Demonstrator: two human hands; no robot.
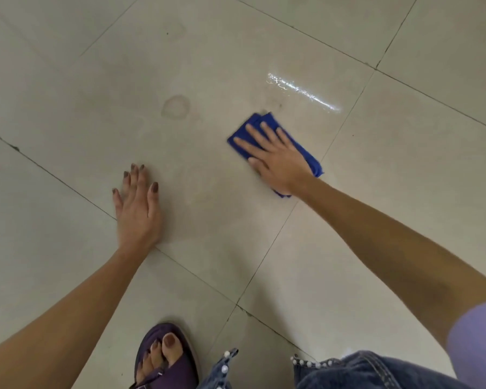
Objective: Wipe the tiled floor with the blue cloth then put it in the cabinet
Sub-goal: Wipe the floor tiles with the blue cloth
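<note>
Purple sandal (166,357) nearest | right hand (278,161) flat on blue cloth (306,155) | left hand (138,209) spread on tiled floor (68,108)

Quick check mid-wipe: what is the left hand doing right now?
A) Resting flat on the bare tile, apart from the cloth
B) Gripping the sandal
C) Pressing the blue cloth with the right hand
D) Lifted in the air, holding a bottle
A: the left hand lies palm-down on bare floor tile, fingers spread, while only the right hand presses the blue cloth.
</note>
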